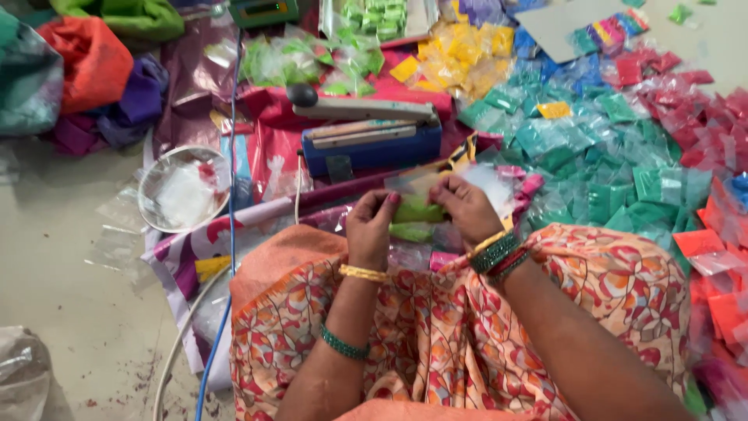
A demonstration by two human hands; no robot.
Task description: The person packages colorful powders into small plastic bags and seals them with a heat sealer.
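Head view shows the left hand [372, 222] and right hand [465, 209] both pinching 1 small green packet [417, 210] above the lap, near the blue sealer [374, 140]; it looks light, soft and slippery, best held by its edges.

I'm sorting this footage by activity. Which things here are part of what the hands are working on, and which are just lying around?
In hand:
- left hand and right hand, both pinching a small clear packet of green powder
- blue heat sealer right in front of them
- teal filled packets piled beside

Lying about:
- orange cloth bag
- round bowl
- blue cable
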